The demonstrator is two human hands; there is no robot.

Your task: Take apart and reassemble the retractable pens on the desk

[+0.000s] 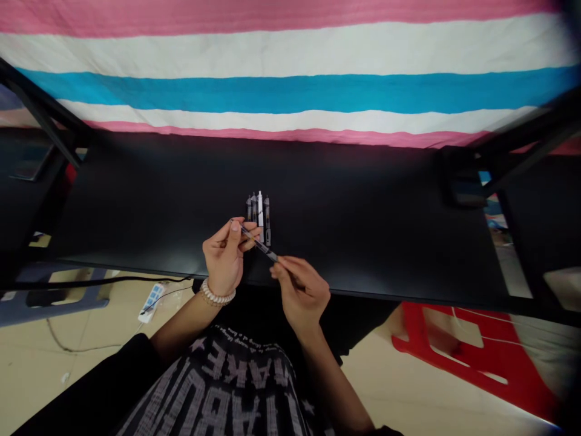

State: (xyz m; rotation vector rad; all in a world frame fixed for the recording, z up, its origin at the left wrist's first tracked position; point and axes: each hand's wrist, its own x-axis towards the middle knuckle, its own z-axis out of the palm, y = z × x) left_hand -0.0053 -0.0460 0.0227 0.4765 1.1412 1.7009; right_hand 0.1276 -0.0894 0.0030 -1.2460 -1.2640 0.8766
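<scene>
Over the black table (363,212), both hands (224,260) (305,292) pinch a slanted pen (264,247).

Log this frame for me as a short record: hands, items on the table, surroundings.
Left hand: left hand pinches one end of a slim pen; beaded bracelet on the wrist
Right hand: right hand grips the pen's other end
Held pen angle: slanted between the hands
On table: black table bears four pens side by side, three dark pens and one white pen
Hidden: lower ends of some, behind left fingers
Behind table: striped cloth
Floor, left: power strip
</scene>
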